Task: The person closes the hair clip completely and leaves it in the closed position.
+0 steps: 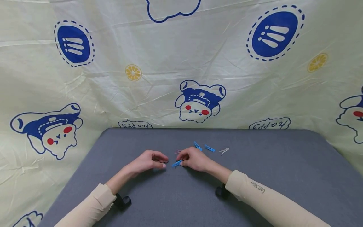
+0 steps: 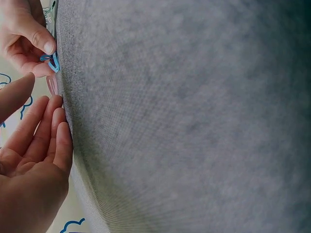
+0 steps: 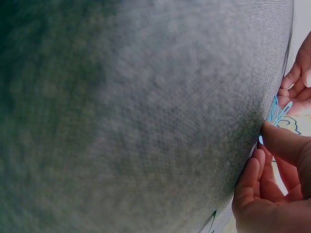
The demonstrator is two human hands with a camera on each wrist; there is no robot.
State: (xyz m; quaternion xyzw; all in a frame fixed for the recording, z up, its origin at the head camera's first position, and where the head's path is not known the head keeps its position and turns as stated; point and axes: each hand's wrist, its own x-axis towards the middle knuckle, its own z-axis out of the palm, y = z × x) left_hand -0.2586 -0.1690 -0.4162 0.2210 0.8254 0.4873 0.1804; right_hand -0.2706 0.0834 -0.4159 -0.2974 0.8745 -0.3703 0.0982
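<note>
My right hand (image 1: 195,160) pinches a small blue plastic clothespin (image 1: 176,163) between thumb and fingers, low over the grey table. In the right wrist view the blue clothespin (image 3: 278,111) points away from the fingertips, its two arms spread apart. Just to its left is my left hand (image 1: 149,160), fingers relaxed and holding nothing. From the left wrist view, its fingers (image 2: 41,131) lie extended along the tabletop, with the thumb apart from them. A pink clothespin (image 1: 177,151) lies just beyond the right fingers, partly hidden by them.
Two more blue clothespins (image 1: 198,146) (image 1: 210,148) lie behind the right hand, with a white clothespin (image 1: 224,151) to their right. The grey table (image 1: 269,164) ends at the back against a pale printed curtain (image 1: 158,104). A black strap (image 1: 122,201) sits at the left wrist.
</note>
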